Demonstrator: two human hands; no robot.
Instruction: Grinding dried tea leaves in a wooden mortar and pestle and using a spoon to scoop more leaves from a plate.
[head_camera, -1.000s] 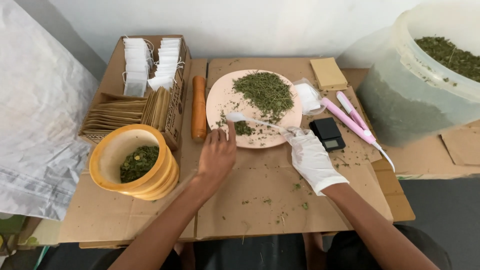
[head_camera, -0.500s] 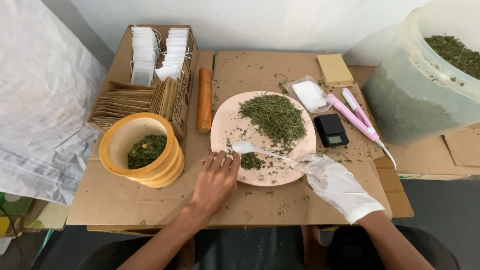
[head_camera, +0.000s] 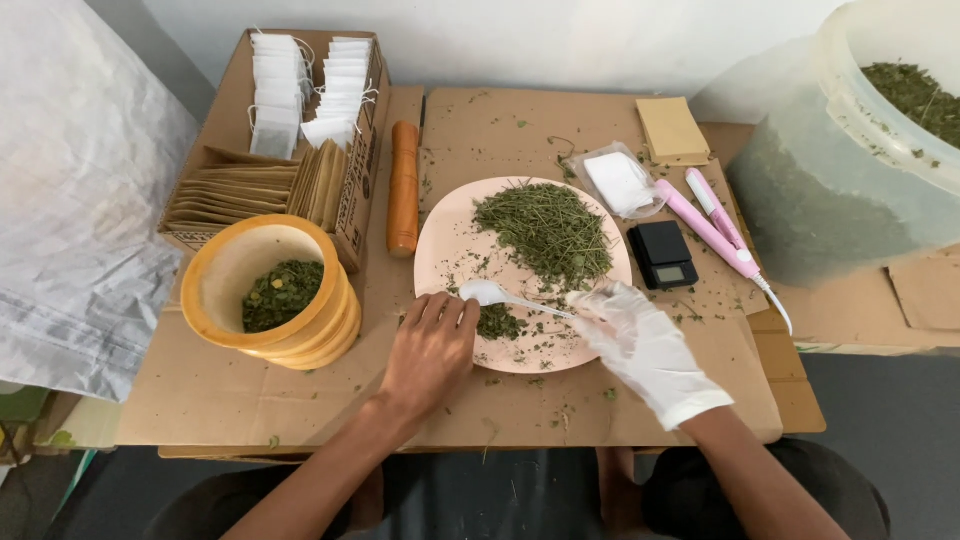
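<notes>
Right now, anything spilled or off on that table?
Yes: dried green flakes lie scattered off the plate onto the cardboard, mostly beside the scale and near the front edge. The right hand holds the spoon; the left hand rests at the plate's rim.

— What sort of place is shown?
— A small home packing workshop: a cardboard-covered table (head_camera: 300, 400), a carton of empty tea bags (head_camera: 300, 90) at its far-left corner, a pocket scale (head_camera: 665, 255), a tub of dried herb (head_camera: 880, 150).
</notes>
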